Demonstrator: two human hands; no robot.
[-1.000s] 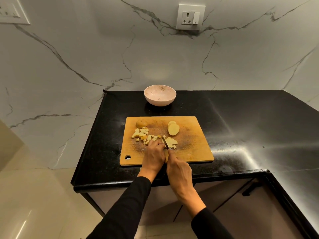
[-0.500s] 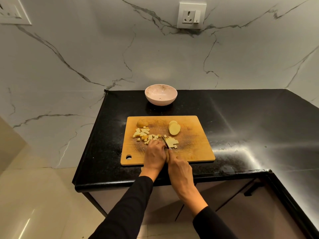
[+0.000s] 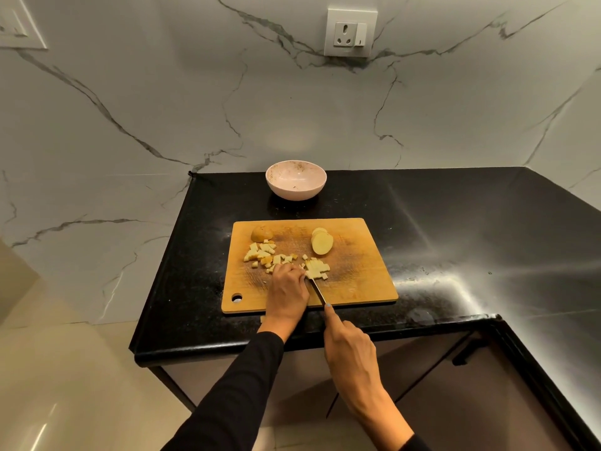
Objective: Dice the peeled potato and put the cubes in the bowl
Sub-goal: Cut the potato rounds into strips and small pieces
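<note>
On the wooden cutting board (image 3: pixel 357 278) lie several potato cubes (image 3: pixel 260 253) at the left and a cut slab of potato (image 3: pixel 317 268) in the middle. Stacked potato slices (image 3: pixel 322 242) and a potato end piece (image 3: pixel 261 234) sit near the far edge. My left hand (image 3: pixel 287 292) has its fingers curled down beside the cut slab, touching its left side. My right hand (image 3: pixel 351 349) grips a knife (image 3: pixel 317 291), index finger along its spine; the blade tip meets the cut slab. The pale pink bowl (image 3: pixel 296 187) stands beyond the board.
The board lies on a black countertop (image 3: pixel 455 229) that turns a corner at the right. A marble wall with a socket (image 3: pixel 349 32) rises behind. The counter's front edge is just below my hands, with the floor at the left.
My right hand has drawn back toward me with the knife, so more of the blade shows. My left hand stays beside the cut potato.
</note>
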